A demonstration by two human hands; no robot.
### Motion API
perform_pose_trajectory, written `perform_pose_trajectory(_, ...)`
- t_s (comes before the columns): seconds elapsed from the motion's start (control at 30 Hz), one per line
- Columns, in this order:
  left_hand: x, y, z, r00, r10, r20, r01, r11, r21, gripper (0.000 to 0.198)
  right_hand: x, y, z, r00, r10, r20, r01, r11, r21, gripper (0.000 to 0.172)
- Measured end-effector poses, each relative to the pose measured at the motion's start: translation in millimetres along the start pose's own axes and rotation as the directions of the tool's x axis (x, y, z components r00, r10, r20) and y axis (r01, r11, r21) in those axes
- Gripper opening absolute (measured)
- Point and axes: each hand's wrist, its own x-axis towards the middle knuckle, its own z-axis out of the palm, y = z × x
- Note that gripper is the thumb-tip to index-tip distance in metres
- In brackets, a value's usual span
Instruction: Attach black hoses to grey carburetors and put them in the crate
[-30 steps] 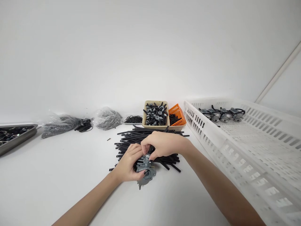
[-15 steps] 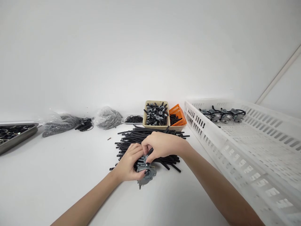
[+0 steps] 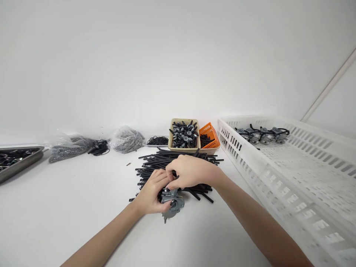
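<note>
Left hand: the left hand point(image 3: 152, 191) is wrapped around a gray metal carburetor point(image 3: 178, 204), with the thumb by its round hole.
Right hand: the right hand point(image 3: 190, 170) bends over the carburetor's top, touching it. Its fingers hide what is under them, so I cannot tell if they grasp anything.
Carburetor: at the near edge of the messy pile of black hoses point(image 3: 155, 159), over the white tabletop point(image 3: 111, 193). I cannot tell if it touches down.
Twist trouble: a hard push from the right hand could turn the carburetor if the left hand is too loose.
Hidden top: with fingers in the way, a small piece there could sit crooked and not be noticed.
Hose trouble: the hoses lie loose, so a bump could roll some away.
White crate: the white crate point(image 3: 241, 159) stands to the right; a swinging elbow could knock it.
</note>
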Motion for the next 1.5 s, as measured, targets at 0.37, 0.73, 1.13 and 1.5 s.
perform_pose_trajectory(0.37, 2, 2, -1.5, 1.0, -0.003, 0.024, 0.003, 1.0, -0.014, 0.028, -2, 14, -7, 0.994, -0.038, 0.104, 0.029, 0.996, 0.081, 0.009)
perform_pose_trajectory(0.73, 1, 2, -1.9, 1.0, 0.013, 0.011, -0.012, 0.999, -0.03, 0.025, -1, 13, -6, 0.996, 0.003, 0.085, -0.009, 0.998, 0.062, 0.038)
perform_pose_trajectory(1.13, 0, -2, 0.4, 1.0, 0.026, -0.004, -0.026, 0.999, -0.022, 0.032, 9, 27, 0, 0.966, -0.241, 0.093, 0.224, 0.962, 0.157, 0.021)
perform_pose_trajectory(1.5, 1, 1, -0.6, 1.0, -0.011, 0.018, 0.011, 1.0, 0.005, 0.028, 5, 16, -3, 0.99, -0.074, 0.116, 0.066, 0.995, 0.069, 0.016)
